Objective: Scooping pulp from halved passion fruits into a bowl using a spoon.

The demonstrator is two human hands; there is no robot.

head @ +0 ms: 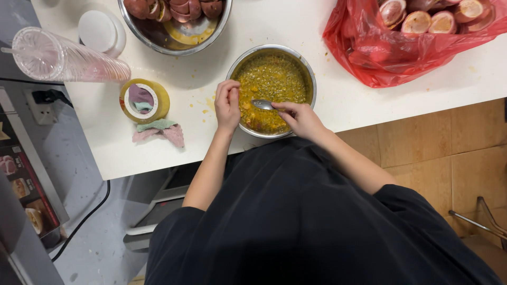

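Here, centre frame, our right hand point(302, 119) pinches a spoon point(262, 104) over the pulp bowl point(311, 79); left hand point(227, 103) grips its rim. Bowl overhangs bench point(343, 100) edge; a hard scoop could tip it.

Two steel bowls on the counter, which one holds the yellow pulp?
The near steel bowl, between both hands: left hand on its rim, right hand holding a spoon over it. The far bowl holds halved fruit shells.
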